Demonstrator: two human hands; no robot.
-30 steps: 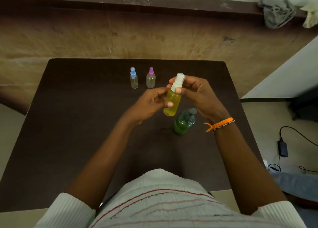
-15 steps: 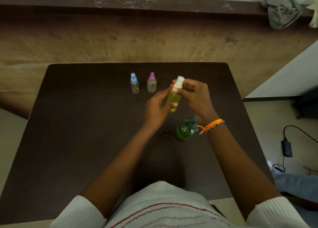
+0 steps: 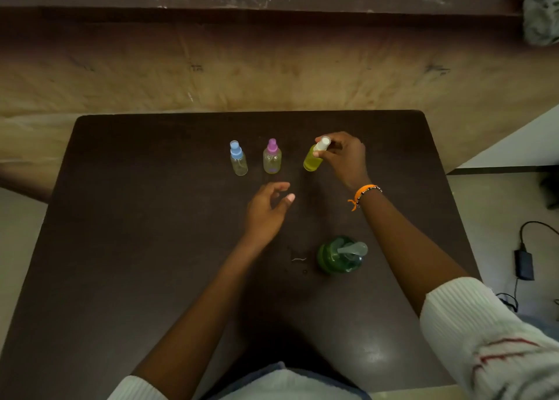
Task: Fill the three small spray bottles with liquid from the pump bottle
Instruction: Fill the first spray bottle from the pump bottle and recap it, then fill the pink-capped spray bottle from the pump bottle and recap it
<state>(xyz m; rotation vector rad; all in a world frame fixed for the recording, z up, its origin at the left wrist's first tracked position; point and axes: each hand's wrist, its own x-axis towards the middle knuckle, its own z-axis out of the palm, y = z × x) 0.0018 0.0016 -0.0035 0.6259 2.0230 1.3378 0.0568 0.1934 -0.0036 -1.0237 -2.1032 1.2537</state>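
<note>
Yellow bottle [image 3: 312, 159] now down w/ right hand [image 3: 343, 157] (left hand [image 3: 266, 209] off).

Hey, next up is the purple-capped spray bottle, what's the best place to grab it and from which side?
Grip the purple-capped bottle round its clear body, below the narrow cap, coming from the near side. It stands upright with open table toward the left hand; the blue-capped bottle and yellow bottle flank it, so a sideways approach is probably tighter.

No readable text, labels, brands or numbers were visible, spray bottles [image 3: 272, 157] and pump bottle [image 3: 340, 256] bore no legible print, worktop [image 3: 151, 218] unmarked
</note>
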